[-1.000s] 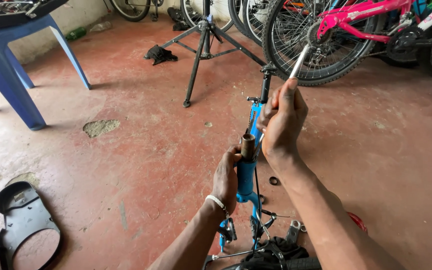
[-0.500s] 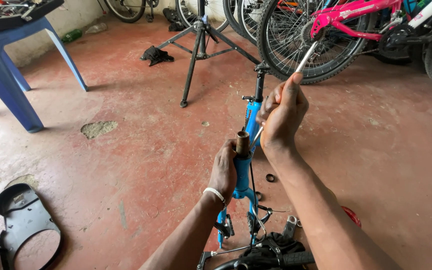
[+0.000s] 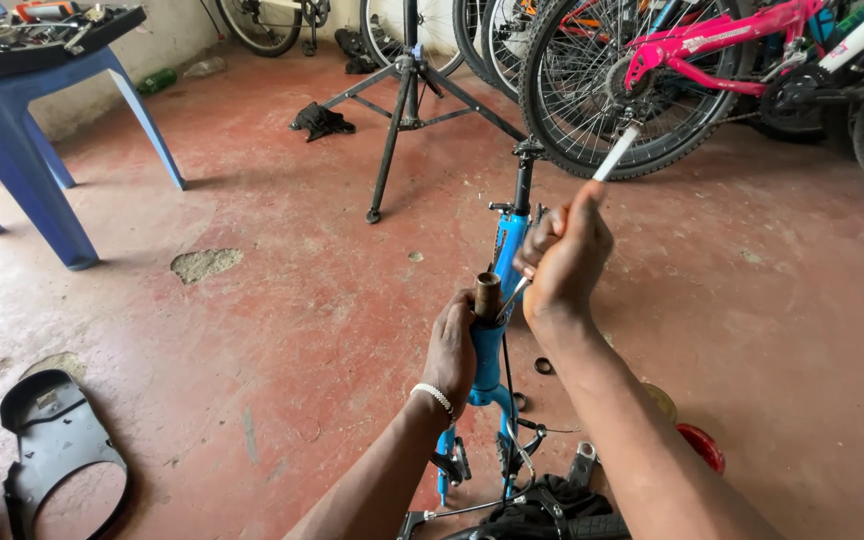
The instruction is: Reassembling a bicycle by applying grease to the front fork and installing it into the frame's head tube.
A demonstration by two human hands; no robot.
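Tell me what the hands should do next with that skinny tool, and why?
Probably keep the left hand steady on the blue bike frame and ease the thin tool a bit deeper. The right hand holds it slanted, its lower end right at the rusty tube opening.

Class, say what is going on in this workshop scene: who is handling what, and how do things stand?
A person works on a blue bike frame above a red floor. The left hand grips the frame just below its open tube end. The right hand holds a thin tool with its tip at that tube. Small parts lie below; a stand and pink bike are behind.
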